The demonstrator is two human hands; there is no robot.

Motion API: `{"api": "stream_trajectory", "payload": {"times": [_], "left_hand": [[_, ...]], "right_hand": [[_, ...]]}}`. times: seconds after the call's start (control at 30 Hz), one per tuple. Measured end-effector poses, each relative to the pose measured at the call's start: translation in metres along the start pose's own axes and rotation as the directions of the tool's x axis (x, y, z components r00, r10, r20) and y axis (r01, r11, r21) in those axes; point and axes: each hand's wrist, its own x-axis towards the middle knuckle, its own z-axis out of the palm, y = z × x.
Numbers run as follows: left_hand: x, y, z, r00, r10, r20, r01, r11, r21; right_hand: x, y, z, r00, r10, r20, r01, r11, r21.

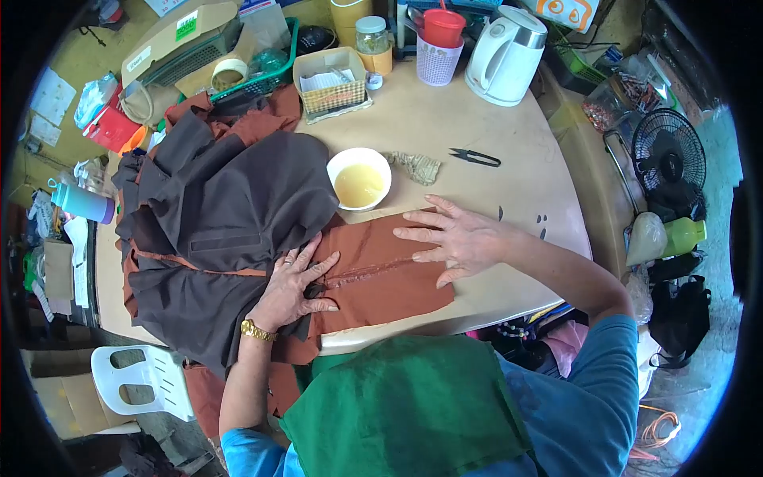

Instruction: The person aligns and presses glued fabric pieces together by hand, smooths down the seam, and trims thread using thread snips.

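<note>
From my end, the left hand (292,288) and right hand (469,237) look spread flat, gripping nothing, on the rust-brown cloth (381,298) on the table (517,135), probably keeping it smooth. Just past it sits a bowl (358,156), likely for easy reach, with snips (488,160) farther off.

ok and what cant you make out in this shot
All in the head view:
Rust cloth beneath the left fingers and right fingers: covered by them.
Tabletop under the dark garment: hidden by its folds.
Bottom of the red cup: hidden by the lilac holder.
Writing on the wall papers: too small to read.
</note>
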Motion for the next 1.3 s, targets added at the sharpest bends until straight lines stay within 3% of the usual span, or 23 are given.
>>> {"api": "stream_trajectory", "payload": {"times": [0.17,0.23,0.33,0.57,0.67,1.13,1.3], "left_hand": [[0.0,-0.001,0.0,0.999,-0.024,0.048,0.023,1.0,0.022],[0.0,-0.001,0.001,0.999,-0.029,0.046,0.028,0.999,0.03],[0.0,-0.001,0.001,0.998,-0.032,0.049,0.032,0.999,0.01],[0.0,0.002,-0.001,1.0,-0.018,0.004,0.018,0.999,0.033],[0.0,0.003,-0.001,1.0,-0.009,-0.001,0.009,1.0,0.027],[0.0,-0.002,0.002,1.0,0.009,0.014,-0.009,1.0,0.028],[0.0,-0.001,0.0,1.0,0.011,0.007,-0.012,1.0,0.015]], "right_hand": [[-0.015,0.002,-0.026,0.996,0.031,0.079,-0.035,0.998,0.046],[-0.01,-0.005,-0.029,0.995,0.097,-0.032,-0.092,0.986,0.138],[0.01,-0.015,-0.02,0.997,0.058,-0.053,-0.046,0.98,0.192],[0.033,-0.022,-0.003,0.998,0.032,-0.051,-0.028,0.996,0.083],[0.032,-0.021,-0.003,0.999,0.043,0.032,-0.045,0.996,0.072],[-0.018,-0.005,0.0,1.0,0.01,-0.013,-0.011,1.0,-0.019],[-0.035,-0.005,-0.018,0.994,0.089,0.06,-0.089,0.996,-0.001]]}}
